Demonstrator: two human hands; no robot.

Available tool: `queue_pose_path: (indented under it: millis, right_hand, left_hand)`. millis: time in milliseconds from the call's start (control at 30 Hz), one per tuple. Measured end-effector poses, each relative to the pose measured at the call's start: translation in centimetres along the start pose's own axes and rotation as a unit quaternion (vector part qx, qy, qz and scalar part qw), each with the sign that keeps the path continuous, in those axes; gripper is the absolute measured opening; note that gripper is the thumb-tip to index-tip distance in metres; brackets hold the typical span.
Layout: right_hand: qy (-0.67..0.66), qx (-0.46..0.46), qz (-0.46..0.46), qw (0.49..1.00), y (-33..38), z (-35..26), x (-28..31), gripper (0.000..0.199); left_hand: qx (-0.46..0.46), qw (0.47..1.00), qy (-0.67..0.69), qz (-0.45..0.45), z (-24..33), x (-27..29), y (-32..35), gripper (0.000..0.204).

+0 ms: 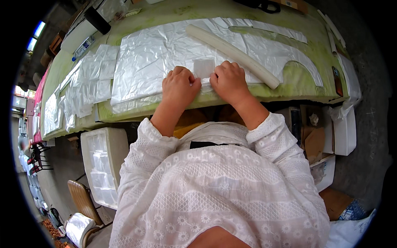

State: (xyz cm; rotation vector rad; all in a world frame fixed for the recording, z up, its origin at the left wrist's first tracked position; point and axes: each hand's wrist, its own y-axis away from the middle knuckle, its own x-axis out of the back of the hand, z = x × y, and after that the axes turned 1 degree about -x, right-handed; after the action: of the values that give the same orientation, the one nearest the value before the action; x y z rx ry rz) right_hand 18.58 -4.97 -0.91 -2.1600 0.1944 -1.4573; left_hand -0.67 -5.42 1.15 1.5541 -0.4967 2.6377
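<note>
A large white translucent plastic carrier bag (142, 60) lies flat on the green-covered table, its handle loops toward the right. A small pale square sheet (204, 68) lies on it between my hands. My left hand (180, 87) is closed at the bag's near edge, left of the square, thumb and fingers pressed together on the film. Just right of the square, my right hand (228, 81) is curled the same way on the film. The fingertips of both hands are partly hidden. A long cream-coloured tube (231, 53) rests slantwise across the bag, beyond my right hand.
Smaller folded plastic bags (89, 84) spread over the table's left part, near a water bottle (83, 48) and a black cylinder (97, 20). A phone (337, 81) lies at the right edge. Below left stands a white foam box (105, 165) holding plastic bags, beside a brown chair (84, 202).
</note>
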Motion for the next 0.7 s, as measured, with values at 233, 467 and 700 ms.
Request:
queue_pose_path:
  millis: [233, 467, 700]
  right_hand:
    - [-0.083, -0.028, 0.052, 0.995, 0.0, -0.4, 0.3, 0.024]
    - [-0.030, -0.038, -0.109, 0.993, -2.2, 0.0, 1.4, 0.047]
    - [-0.059, -0.027, -0.137, 0.988, -2.3, 0.2, 2.0, 0.045]
  left_hand:
    - [-0.142, 0.986, -0.068, -0.050, 0.7, -0.4, 0.4, 0.063]
    - [-0.149, 0.989, 0.005, 0.003, 1.6, 0.6, 0.9, 0.052]
    - [0.124, 0.784, 0.603, -0.083, 0.3, -1.1, 12.8, 0.038]
